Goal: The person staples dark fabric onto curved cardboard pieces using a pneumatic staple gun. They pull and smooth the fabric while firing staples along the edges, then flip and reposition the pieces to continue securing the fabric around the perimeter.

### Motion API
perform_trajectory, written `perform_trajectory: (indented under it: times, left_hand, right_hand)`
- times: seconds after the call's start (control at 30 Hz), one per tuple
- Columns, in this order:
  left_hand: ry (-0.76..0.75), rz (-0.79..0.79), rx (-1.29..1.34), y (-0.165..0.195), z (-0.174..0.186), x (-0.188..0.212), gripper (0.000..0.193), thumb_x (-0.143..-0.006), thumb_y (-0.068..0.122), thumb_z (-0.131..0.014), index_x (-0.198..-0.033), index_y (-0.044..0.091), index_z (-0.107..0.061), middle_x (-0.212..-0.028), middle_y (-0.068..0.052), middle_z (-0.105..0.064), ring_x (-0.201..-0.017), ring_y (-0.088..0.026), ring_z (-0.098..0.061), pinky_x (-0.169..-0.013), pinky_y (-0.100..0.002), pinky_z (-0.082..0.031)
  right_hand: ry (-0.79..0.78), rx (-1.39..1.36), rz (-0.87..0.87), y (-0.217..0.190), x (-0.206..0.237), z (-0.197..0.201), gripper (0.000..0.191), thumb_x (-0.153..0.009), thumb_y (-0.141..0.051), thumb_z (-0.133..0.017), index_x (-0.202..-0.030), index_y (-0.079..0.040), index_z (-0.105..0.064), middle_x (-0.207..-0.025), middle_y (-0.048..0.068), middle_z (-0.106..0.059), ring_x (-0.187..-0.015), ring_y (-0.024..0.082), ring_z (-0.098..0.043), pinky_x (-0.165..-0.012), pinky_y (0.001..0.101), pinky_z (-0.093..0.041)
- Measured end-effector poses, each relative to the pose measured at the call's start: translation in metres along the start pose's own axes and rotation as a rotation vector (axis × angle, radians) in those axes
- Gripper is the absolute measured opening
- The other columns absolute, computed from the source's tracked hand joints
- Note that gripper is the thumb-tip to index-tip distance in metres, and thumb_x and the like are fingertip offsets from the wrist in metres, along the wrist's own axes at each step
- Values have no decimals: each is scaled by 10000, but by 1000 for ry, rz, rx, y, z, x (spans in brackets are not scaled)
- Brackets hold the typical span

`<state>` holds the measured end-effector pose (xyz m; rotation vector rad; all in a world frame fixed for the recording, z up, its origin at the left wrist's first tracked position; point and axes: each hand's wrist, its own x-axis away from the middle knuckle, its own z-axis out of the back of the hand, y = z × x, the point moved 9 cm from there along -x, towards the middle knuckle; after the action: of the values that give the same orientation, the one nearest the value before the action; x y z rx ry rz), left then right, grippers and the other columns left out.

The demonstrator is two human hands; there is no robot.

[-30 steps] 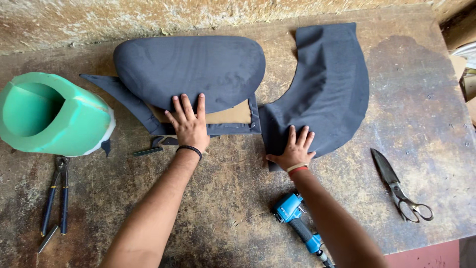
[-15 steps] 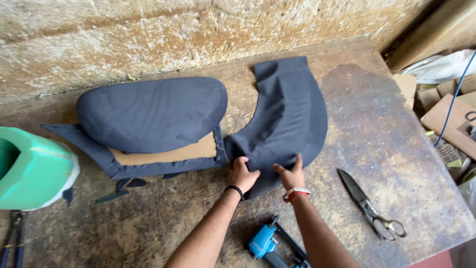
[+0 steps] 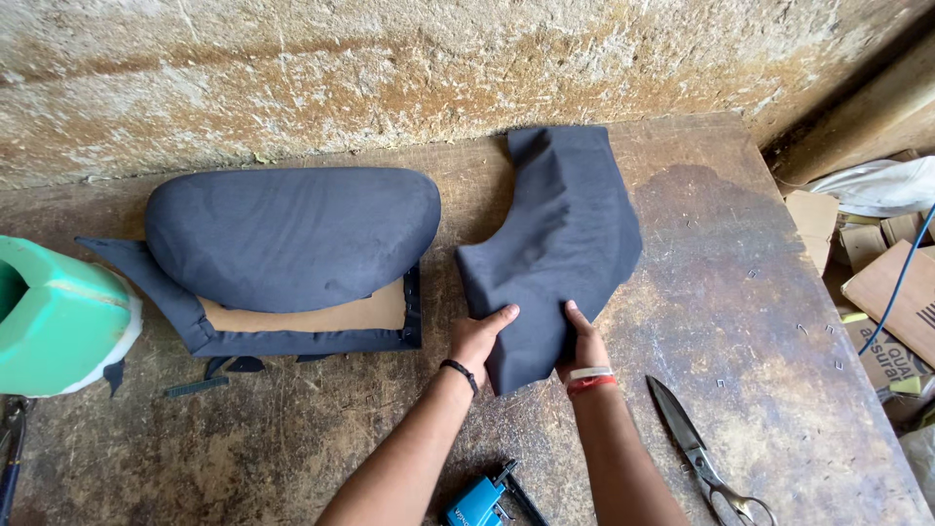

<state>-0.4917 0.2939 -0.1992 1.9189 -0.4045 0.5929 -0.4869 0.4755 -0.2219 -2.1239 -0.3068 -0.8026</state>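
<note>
Your left hand (image 3: 477,336) has left the padded cushion (image 3: 292,234) and now, with your right hand (image 3: 584,341), both closed, grips the dark fabric piece (image 3: 555,244) right of the cushion; you seem to be lifting it, so next keep both grips even.

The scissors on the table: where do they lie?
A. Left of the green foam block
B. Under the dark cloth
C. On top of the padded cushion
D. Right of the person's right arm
D: the scissors lie on the bare table, just right of the right arm, untouched.
</note>
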Motion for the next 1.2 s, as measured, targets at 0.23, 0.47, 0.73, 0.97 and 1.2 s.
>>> perform_trajectory:
  times: [0.23, 0.47, 0.73, 0.97, 1.2]
  left_hand:
    - [-109, -150, -233, -5, 152, 87, 682, -664, 390, -880, -1206, 9, -717, -1118, -109, -780, -972, -203, -752, -864, -379, -610]
    - [13, 133, -318, -35, 424, 275, 962, -525, 387, -947, -1335, -27, -633, -1229, -169, -775, -1144, -295, -729, -1010, -463, -553]
    - [940, -150, -945, 20, 628, 403, 677, -758, 331, -881, -1313, 13, -658, -1179, -177, -728, -1027, -303, -689, -892, -451, -530]
    - [975, -337, -647, -36, 658, 453, 507, -762, 240, -903, -1106, -57, -680, -1057, -163, -763, -955, -275, -713, -903, -394, -547]
    - [932, -98, -769, -47, 671, 456, 521, -822, 447, -833, -1130, 51, -693, -1089, -158, -749, -1018, -339, -701, -898, -456, -544]
  right_hand:
    - [-10, -130, 128, 37, 75, 31, 704, -983, -484, -565, -1515, -40, -437, -1374, 207, -580, -1255, 382, -555, -1060, 555, -404]
    - [-228, -20, -36, 135, 130, -21, 594, -875, -484, -569, -1346, -123, -574, -1253, 59, -721, -1117, 233, -705, -958, 431, -559]
    - [-312, 1126, -501, 346, 205, -8, 387, -933, -258, -757, -1160, 49, -697, -961, 137, -770, -766, 204, -745, -596, 342, -588]
    - [-122, 931, -327, 390, 259, -33, 591, -852, -147, -787, -1394, -58, -569, -977, 155, -762, -771, 211, -719, -567, 343, -553]
    - [97, 832, -119, 414, 302, -57, 577, -863, -156, -780, -1335, -95, -454, -934, 117, -699, -708, 223, -678, -548, 371, -534]
